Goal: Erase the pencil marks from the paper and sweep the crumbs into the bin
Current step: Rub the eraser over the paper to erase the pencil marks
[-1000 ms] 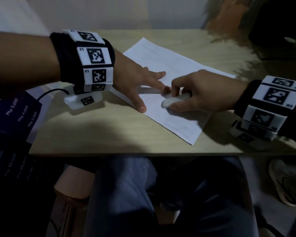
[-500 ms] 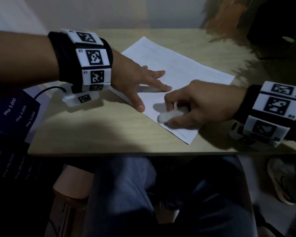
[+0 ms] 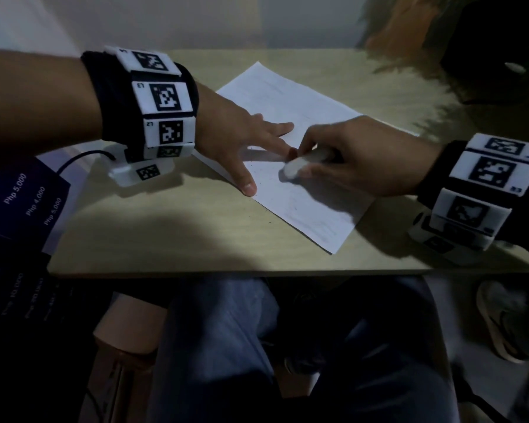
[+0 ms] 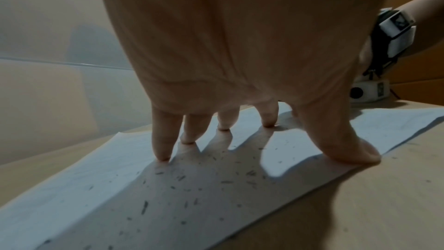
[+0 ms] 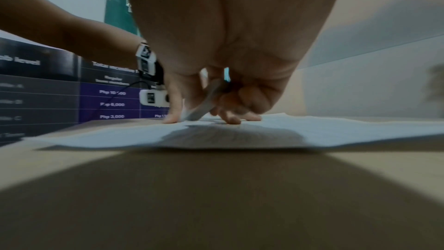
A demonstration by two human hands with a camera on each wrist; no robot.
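A white sheet of paper [image 3: 290, 99] lies at an angle on the wooden table [image 3: 171, 233]. My left hand [image 3: 242, 145] rests on its left part with straight, spread fingers [image 4: 163, 145] pressing the paper [image 4: 108, 187] flat. Dark eraser crumbs [image 4: 211, 182] are scattered on the sheet under and in front of that hand. My right hand [image 3: 345, 160] grips a white eraser [image 3: 297, 167], its tip on the paper just right of my left index finger. In the right wrist view the eraser [image 5: 204, 105] slants down between thumb and curled fingers onto the paper [image 5: 336, 130].
A dark poster with price figures [image 3: 22, 203] lies off the table's left edge. My legs [image 3: 226, 346] are under the table's front edge. A shoe [image 3: 507, 325] sits on the floor at the right. A dark object [image 3: 498, 47] stands at the far right.
My right hand and the eraser went down the sheet toward the front corner, then came back up beside my left index finger. The left hand has stayed pressing the paper.
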